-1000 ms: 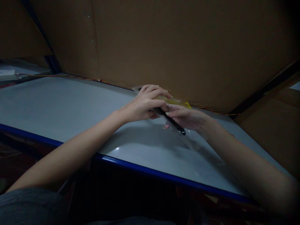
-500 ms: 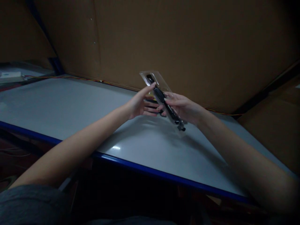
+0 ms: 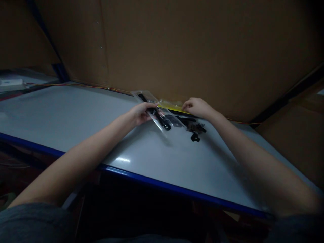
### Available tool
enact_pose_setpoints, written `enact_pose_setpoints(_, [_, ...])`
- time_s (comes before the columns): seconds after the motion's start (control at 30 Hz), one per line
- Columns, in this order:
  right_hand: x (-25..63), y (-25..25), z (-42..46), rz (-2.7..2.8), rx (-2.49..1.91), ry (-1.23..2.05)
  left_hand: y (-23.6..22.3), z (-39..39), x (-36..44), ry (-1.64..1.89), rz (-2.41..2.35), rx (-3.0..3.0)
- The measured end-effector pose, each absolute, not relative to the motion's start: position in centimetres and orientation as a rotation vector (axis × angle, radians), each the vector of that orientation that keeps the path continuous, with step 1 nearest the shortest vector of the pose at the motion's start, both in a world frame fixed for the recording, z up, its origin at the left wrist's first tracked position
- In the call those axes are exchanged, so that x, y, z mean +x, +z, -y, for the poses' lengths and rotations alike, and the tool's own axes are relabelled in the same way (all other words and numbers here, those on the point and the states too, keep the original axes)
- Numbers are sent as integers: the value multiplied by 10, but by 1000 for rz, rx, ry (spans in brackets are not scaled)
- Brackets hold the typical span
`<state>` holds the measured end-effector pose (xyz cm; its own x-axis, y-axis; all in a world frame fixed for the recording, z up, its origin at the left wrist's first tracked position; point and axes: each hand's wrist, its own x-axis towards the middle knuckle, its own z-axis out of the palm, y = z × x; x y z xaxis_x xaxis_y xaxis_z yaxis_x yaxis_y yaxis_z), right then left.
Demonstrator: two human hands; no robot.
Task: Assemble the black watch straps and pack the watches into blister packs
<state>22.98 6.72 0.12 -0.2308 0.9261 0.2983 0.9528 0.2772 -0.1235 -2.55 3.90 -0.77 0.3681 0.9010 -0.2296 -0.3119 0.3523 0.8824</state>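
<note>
My left hand (image 3: 140, 113) lies over the end of a clear plastic blister pack (image 3: 149, 98) and its fingers seem to grip it. The pack holds a long black item (image 3: 158, 114) and lies flat on the table. My right hand (image 3: 198, 107) is apart from it, with curled fingertips at a yellow-edged plastic packet (image 3: 170, 106). Small black parts (image 3: 196, 131) lie on the table just below my right hand. It is too dark to tell what they are.
The grey table top (image 3: 76, 108) has a blue metal edge (image 3: 152, 182) nearest me. A brown cardboard wall (image 3: 202, 44) rises behind it, with a thin red-and-yellow wire (image 3: 101, 88) along its foot. A white object (image 3: 10, 82) sits far left.
The blister pack has come down from the air onto the table. My hands have moved apart, and my right hand has let go of the pack. Small black parts now show on the table.
</note>
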Motion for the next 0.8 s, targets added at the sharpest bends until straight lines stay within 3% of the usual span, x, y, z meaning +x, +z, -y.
enact_pose_setpoints(0.27, [251, -35, -74, 2231, -1765, -515, -15, -40, -25, 858, -892, 948])
enact_pose_setpoints(0.5, [255, -41, -92, 2221, -1717, -443, -18, -40, -25, 793, -902, 983])
enact_pose_setpoints(0.8, [250, -30, -84, 2439, -1421, -961, -20, -41, -24, 798, -927, 1005])
